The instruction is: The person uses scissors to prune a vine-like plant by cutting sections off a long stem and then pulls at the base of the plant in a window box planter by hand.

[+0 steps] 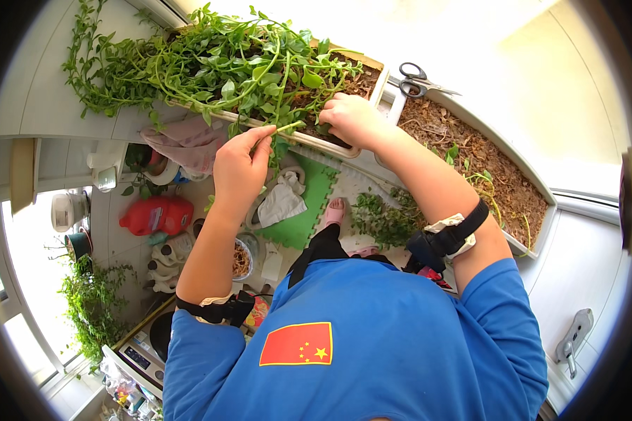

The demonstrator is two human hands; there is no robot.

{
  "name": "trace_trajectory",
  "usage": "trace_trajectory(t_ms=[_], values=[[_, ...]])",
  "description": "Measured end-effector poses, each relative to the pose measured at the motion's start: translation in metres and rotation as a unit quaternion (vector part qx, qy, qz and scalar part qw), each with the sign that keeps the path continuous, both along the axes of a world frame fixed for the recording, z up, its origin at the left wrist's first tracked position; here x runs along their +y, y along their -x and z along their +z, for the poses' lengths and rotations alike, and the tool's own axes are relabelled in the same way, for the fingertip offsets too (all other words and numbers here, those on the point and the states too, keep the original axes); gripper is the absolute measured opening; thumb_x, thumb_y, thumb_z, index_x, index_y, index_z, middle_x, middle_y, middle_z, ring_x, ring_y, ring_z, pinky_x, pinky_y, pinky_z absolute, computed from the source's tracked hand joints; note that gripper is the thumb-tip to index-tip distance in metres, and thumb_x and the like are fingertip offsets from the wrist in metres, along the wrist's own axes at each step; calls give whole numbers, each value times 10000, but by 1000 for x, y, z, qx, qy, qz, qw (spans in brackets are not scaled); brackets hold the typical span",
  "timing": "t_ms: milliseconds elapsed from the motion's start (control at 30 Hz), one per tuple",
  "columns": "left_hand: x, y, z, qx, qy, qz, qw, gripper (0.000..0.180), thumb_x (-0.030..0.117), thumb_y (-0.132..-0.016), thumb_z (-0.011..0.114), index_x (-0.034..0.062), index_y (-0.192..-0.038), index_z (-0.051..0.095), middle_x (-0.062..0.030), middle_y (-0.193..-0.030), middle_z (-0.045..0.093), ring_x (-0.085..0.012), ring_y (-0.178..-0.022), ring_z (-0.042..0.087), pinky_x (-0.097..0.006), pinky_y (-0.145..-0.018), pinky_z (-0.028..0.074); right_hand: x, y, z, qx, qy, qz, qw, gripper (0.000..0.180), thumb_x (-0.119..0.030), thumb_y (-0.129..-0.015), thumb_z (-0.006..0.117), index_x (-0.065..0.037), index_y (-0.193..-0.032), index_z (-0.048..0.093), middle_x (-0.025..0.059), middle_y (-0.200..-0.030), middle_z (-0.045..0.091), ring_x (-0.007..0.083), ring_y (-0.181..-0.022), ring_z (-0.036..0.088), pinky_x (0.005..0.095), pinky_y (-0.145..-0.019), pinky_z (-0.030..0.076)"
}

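Upper centre: slender pale-green stem (288,128) is being pinched by left hand (242,165), best handled gently; right hand (353,121) is being held curled at brown soil (360,84), grip undeterminable.

Glossy lvs (225,81), rough soil (491,158), planter (380,87) prob. plastic

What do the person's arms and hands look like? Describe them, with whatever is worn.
The left hand and right hand wear no gloves. The sleeves are short and plain blue. Around each arm goes a black strap with a bulky black piece and cream padding.
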State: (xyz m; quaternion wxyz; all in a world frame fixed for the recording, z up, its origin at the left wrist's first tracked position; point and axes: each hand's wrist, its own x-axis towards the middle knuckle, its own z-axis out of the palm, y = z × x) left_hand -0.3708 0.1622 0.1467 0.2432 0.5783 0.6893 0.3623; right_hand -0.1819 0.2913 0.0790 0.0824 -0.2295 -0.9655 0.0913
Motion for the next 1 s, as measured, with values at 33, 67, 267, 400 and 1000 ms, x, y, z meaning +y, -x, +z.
trace_trajectory(t_ms=[33, 67, 267, 400, 1000], values=[[1, 1, 0, 0, -1, 0, 1000, 182, 81, -782, 558, 52, -945, 635, -113, -774, 626, -204, -633, 586, -276, -578, 445, 3, 1, -1, 2, -3, 1, 1000, 131, -95, -677, 551, -108, -781, 629, 28, -765, 585, 215, -843, 555, 320, -688, 475], [2, 0, 1, 0, 0, 0, 1000, 182, 81, -782, 558, 52, -945, 635, -113, -774, 626, -204, -633, 586, -276, -578, 445, 6, 1, -1, 1, -6, -12, 1000, 101, -96, -682, 548, -100, -755, 618, 38, -758, 587, 223, -800, 570, 324, -660, 482], [7, -1, 6, 55, -27, -24, 998, 159, 88, -778, 560, 56, -913, 637, -107, -796, 628, -240, -661, 590, -281, -595, 452, 22, -9, 14, 12, -114, -211, 971, 61, -78, -691, 539, -82, -733, 582, 59, -776, 571, 230, -782, 570, 350, -663, 469], [18, -12, 1, 165, -73, -78, 981, 107, 125, -773, 574, 77, -849, 631, -82, -790, 627, -253, -694, 595, -304, -588, 463, 19, -15, 16, -60, -136, -239, 960, 103, -88, -678, 574, -64, -777, 586, 63, -838, 567, 228, -854, 549, 349, -719, 454], [59, -31, -15, 444, -102, -254, 853, 37, 87, -665, 523, 94, -639, 498, -31, -621, 514, -206, -640, 558, -310, -547, 449, -23, -17, 10, 45, -25, -170, 984, 140, -138, -677, 574, -75, -788, 630, 69, -862, 551, 239, -917, 493, 348, -849, 379]])
